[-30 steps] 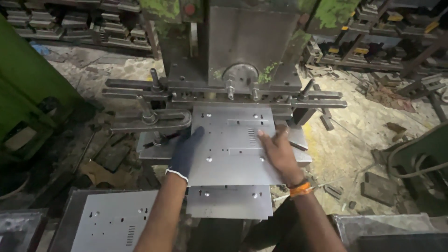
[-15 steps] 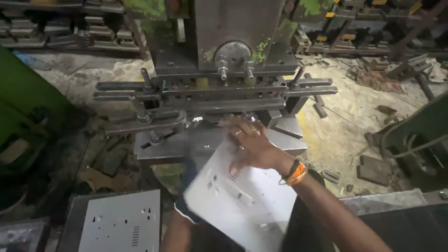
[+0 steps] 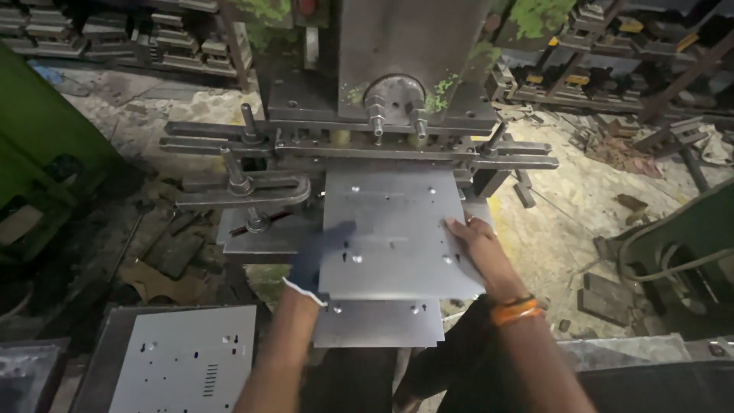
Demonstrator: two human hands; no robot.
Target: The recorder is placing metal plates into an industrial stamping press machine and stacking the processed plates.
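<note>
A grey punched metal sheet (image 3: 394,229) lies flat on the bed of a press machine (image 3: 405,92). My left hand (image 3: 317,256), in a dark blue glove, grips the sheet's left edge. My right hand (image 3: 470,241), bare with an orange band at the wrist, presses on the sheet's right edge. A second similar sheet (image 3: 378,323) sticks out beneath it toward me.
A stack of punched sheets (image 3: 187,359) rests at the lower left. Clamp bars and bolts (image 3: 245,191) stick out left of the press bed. Green machine bodies stand at far left (image 3: 34,145) and right (image 3: 680,245). Scrap pieces (image 3: 612,298) litter the floor.
The sheet was lifted and tilted toward me half a second ago; now it lies flat on the press bed again with both hands at its edges.
</note>
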